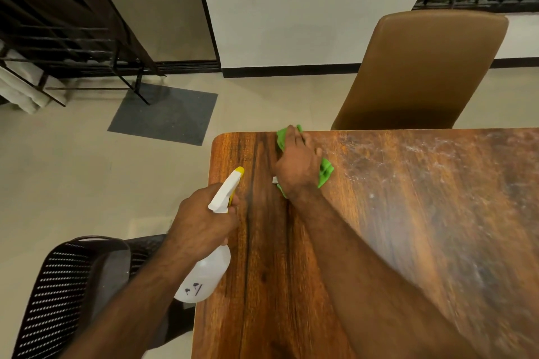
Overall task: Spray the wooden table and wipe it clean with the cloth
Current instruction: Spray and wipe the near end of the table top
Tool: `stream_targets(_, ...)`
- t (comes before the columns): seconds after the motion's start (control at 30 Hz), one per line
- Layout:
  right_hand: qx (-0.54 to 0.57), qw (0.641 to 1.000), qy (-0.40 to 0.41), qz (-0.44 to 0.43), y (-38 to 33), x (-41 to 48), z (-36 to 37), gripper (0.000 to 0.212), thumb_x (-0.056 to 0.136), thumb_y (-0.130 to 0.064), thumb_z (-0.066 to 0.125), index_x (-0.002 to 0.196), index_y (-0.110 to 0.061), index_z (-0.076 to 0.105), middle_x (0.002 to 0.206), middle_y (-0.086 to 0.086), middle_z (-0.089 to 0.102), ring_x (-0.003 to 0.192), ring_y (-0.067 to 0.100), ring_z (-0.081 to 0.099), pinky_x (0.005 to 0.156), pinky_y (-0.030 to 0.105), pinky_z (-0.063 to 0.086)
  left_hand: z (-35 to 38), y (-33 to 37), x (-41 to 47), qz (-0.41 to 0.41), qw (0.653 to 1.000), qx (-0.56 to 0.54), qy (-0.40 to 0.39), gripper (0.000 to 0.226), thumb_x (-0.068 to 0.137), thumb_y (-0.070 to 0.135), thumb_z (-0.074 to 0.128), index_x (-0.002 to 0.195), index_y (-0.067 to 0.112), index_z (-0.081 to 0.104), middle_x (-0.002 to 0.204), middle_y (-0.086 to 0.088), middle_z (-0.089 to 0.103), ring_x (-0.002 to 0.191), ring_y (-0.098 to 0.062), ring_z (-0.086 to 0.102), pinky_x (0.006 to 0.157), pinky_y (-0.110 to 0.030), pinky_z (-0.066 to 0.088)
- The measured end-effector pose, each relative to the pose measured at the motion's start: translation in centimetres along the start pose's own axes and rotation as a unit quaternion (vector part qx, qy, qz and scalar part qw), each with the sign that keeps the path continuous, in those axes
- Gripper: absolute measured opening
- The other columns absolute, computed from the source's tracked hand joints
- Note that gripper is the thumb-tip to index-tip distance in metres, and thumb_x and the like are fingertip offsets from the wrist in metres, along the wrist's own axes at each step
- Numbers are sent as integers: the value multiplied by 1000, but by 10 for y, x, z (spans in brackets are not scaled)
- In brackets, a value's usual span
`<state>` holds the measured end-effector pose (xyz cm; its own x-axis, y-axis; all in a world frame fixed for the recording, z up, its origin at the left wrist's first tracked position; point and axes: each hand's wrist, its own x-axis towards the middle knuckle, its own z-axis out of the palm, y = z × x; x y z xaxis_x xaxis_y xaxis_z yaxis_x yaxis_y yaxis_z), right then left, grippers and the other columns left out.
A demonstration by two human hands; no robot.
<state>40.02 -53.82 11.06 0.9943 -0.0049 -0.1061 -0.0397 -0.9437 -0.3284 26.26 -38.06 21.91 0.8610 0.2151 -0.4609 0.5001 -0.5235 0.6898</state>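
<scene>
Two bare forearms w/ fine hair, bare L hand [204, 220] & R hand [297, 167]

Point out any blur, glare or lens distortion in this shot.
Head view: motion blur smears the right forearm and the wooden table beside it; a pale sheen on the table's right may be glare or spray film; the left hand on the spray bottle and right hand on the green cloth look sharper; the wide lens tilts the walls.
</scene>
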Motion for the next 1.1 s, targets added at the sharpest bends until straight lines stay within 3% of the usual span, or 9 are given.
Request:
stream_targets(0.17, -37, 989, -49, -134, -5, -33, 9, 78, 91, -13, 50, 160, -17, 15, 167, -1, 19, 151, 23, 18, 115, 50, 23, 4, 1, -2, 11, 1000, -15, -5, 14, 88, 7, 68, 97, 17, 67, 79, -8, 66, 67, -24, 65, 61, -27, 51)
stream_targets(0.3, -49, 997, -20, -50, 14, -18, 1, 79, 89, -14, 53, 159, -13, 18, 166, 4, 23, 149, 26, 23, 119, 50, 20, 6, 1, -7, 13, 999, -25, -15, 18, 87, 1, 67, 89, 19, 68, 78, -9, 68, 59, -21, 64, 52, -20, 53)
stream_targets(0.43, -27, 999, -37, -3, -1, -31, 2, 81, 92, -21, 52, 160, -9, 10, 168, 10, 12, 152, 30, 14, 121, 48, 16, 8, 2, -12, 23, 1000, -18, -10, 17, 88, 2, 66, 86, 19, 67, 75, -11, 67, 58, -22, 64, 50, -16, 51)
stream_targets(0.6, -21, 996, -72, -50, 1, -51, 3, 94, 87, -26, 62, 160, -9, 4, 168, 9, 8, 153, 30, 13, 121, 48, 15, 10, 3, -20, 33, 999, -19, -8, 17, 87, 1, 65, 85, 17, 68, 73, -11, 68, 56, -21, 63, 48, -16, 51)
stream_targets(0.7, -26, 998, -38, -35, 8, -20, -7, 80, 96, -38, 52, 159, -8, 13, 166, 10, 20, 151, 32, 19, 121, 50, 17, 10, -1, -23, 27, 999, -26, -9, 18, 85, 0, 65, 86, 18, 69, 71, -11, 68, 55, -19, 63, 48, -16, 50)
stream_targets(0.83, -8, 998, -42, -42, 13, -7, -14, 84, 98, -55, 41, 160, -10, 7, 165, 12, 22, 150, 34, 19, 120, 51, 21, 10, -9, -29, 18, 1000, -17, -9, 22, 84, 1, 67, 85, 23, 67, 72, -3, 67, 63, -19, 64, 57, -23, 51)
stream_targets(0.9, -8, 995, -37, -92, 23, -19, -9, 81, 99, -56, 38, 161, -15, 7, 167, 10, 14, 153, 31, 12, 121, 53, 16, 10, -12, -33, 16, 1000, -20, -10, 23, 83, -1, 68, 85, 22, 68, 78, -5, 68, 65, -22, 64, 62, -27, 52)
stream_targets(0.97, -23, 990, -22, -135, 35, -29, 1, 77, 99, -54, 35, 161, -17, 9, 169, 6, 8, 155, 26, 5, 123, 53, 11, 9, -13, -35, 11, 999, -30, -11, 22, 83, -1, 67, 86, 21, 68, 77, -8, 68, 61, -22, 64, 57, -26, 53)
stream_targets(1.1, -35, 990, -8, -134, 35, -26, 7, 72, 100, -47, 33, 161, -14, 11, 169, 9, 7, 155, 25, 3, 126, 48, 4, 12, -16, -34, 3, 1000, -27, -8, 22, 83, 0, 68, 87, 22, 68, 78, -9, 68, 61, -22, 64, 53, -22, 51)
